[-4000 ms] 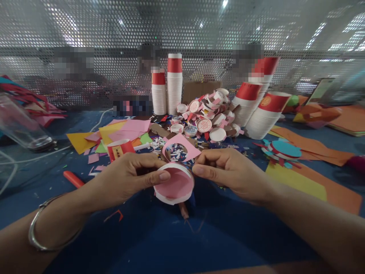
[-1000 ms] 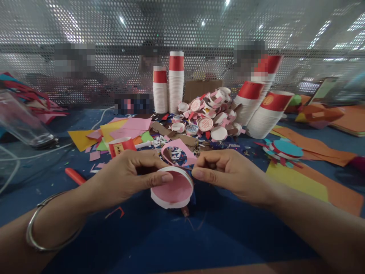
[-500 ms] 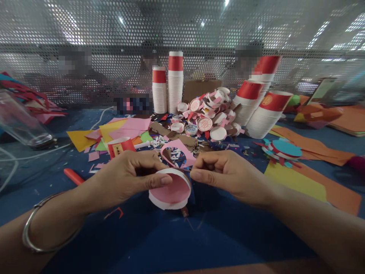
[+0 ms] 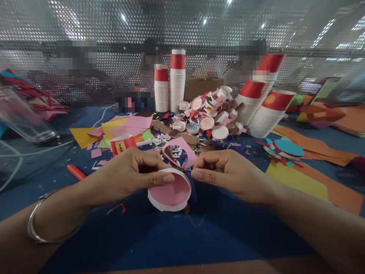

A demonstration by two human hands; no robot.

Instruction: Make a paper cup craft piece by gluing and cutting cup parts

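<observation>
pink-lined cup (image 4: 170, 195) sits slightly lower than before; left hand (image 4: 132, 173) grips it.

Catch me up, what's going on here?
A person's left hand holds a shallow white paper piece with a pink inside, tilted toward the camera. The right hand is curled at its far right edge; what it pinches is unclear. Just beyond is pink paper with a big cutout, then a heap of small paper discs between cup stacks.

We can read neither the gold label (image 4: 121, 146) on the red cup (image 4: 131, 142) nor the round emblem (image 4: 269, 100) on the stacked cups (image 4: 261, 123).
</observation>
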